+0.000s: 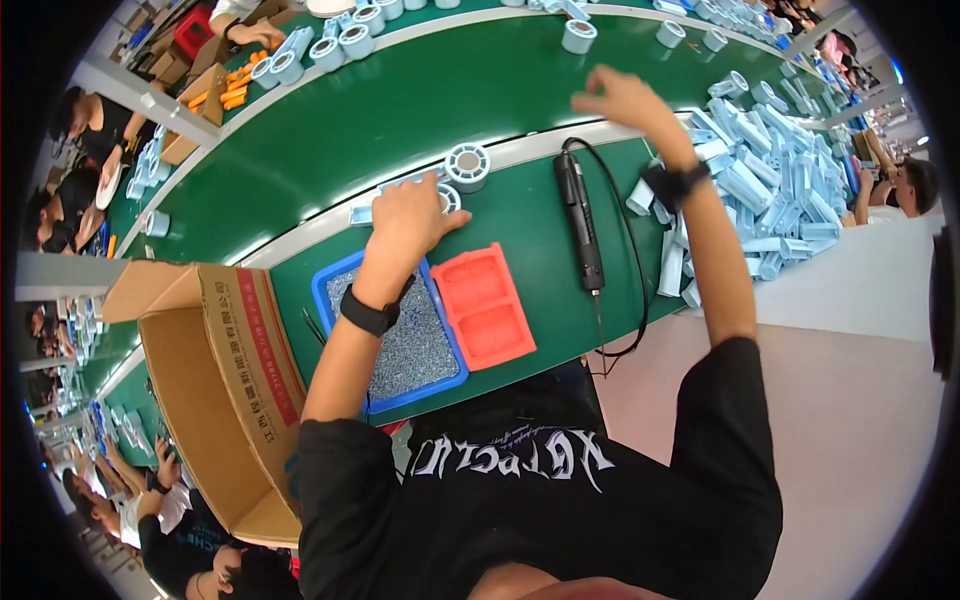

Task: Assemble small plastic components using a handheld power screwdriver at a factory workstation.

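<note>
Left hand: the left hand (408,215) is beyond the red tray (484,305), a little to its left, palm down over the near light-blue part (362,214); if the fingers grasp it or only rest, I cannot tell.
Near part: it lies beyond the red tray, long axis roughly sideways; handle end points left, round end right, middle covered by the hand.
Far part: the far light-blue part (467,165) lies just farther from the red tray, also sideways, its round end to the right.
Right hand: the right hand (625,100) is far beyond the red tray and to its right, above the conveyor belt (380,110); fingers are loosely spread, nothing seen in them.
Edges: the pale rail (520,146) runs beyond the red tray; the blue tray (430,391) touches its left side.
Room: green table (535,225) stretches from the red tray rightward to the screwdriver (578,220).
</note>
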`<state>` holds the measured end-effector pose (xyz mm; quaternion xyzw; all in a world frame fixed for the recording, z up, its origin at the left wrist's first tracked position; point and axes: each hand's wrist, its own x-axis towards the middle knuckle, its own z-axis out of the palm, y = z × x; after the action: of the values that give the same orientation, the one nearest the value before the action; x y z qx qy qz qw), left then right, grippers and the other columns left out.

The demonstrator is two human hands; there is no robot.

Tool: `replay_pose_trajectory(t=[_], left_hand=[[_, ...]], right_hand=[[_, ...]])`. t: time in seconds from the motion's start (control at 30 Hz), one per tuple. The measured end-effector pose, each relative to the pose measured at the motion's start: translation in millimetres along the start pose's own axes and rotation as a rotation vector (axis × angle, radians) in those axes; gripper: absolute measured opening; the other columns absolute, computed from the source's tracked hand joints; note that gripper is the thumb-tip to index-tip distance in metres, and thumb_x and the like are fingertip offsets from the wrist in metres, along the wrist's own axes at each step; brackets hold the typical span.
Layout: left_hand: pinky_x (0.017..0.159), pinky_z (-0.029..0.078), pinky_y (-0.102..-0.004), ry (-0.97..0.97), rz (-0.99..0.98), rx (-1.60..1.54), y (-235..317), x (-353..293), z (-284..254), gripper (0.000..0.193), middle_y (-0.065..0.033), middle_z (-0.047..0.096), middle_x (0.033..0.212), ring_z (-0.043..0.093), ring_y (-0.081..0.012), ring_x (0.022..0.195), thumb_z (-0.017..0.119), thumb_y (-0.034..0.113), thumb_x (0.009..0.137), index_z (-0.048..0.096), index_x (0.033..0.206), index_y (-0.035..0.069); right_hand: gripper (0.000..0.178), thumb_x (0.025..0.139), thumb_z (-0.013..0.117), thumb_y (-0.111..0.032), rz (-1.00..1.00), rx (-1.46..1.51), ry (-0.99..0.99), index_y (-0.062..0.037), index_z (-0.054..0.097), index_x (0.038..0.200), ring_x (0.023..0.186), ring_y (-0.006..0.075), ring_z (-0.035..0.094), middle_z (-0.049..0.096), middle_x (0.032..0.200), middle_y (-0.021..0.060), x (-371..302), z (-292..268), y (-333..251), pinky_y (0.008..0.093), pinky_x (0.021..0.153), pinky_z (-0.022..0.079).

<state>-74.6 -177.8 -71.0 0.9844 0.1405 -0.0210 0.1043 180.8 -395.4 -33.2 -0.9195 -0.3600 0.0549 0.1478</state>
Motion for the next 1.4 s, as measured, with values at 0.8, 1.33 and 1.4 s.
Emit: replay_pose_trajectory(t=[0.8,1.33,1.4], left_hand=[[0.079,0.050,-0.0372,0.253,0.445,-0.761,13,-111,17,0.048,-0.0146,0.045,0.118,0.053,-0.0326,0.098,0.065,-0.008,0.065,0.059,0.108,0.013],[0.079,0.048,-0.0398,0.117,0.364,-0.750,24,-130,7,0.030,-0.0133,0.045,0.105,0.053,-0.0328,0.094,0.074,-0.002,0.066,0.050,0.083,0.004],[0.079,0.049,-0.0407,0.300,0.378,-0.676,25,-131,8,0.028,-0.0136,0.047,0.102,0.054,-0.0344,0.095,0.070,-0.004,0.069,0.049,0.085,0.004]], right_hand=[[0.062,0.063,0.076,-0.036,-0.080,-0.010,-0.332,-0.0117,0.052,0.116,0.096,0.0382,0.061,0.059,0.100,0.0192,59,23,-63,0.0463,0.082,0.051],[0.052,0.067,0.073,-0.032,-0.602,-0.203,-0.273,-0.0066,0.055,0.109,0.094,0.0364,0.059,0.058,0.102,0.0158,3,94,-135,0.0441,0.079,0.050],[0.051,0.067,0.072,-0.032,-0.558,-0.176,-0.189,-0.0061,0.055,0.108,0.093,0.0363,0.059,0.057,0.100,0.0158,-9,84,-135,0.0440,0.078,0.050]])
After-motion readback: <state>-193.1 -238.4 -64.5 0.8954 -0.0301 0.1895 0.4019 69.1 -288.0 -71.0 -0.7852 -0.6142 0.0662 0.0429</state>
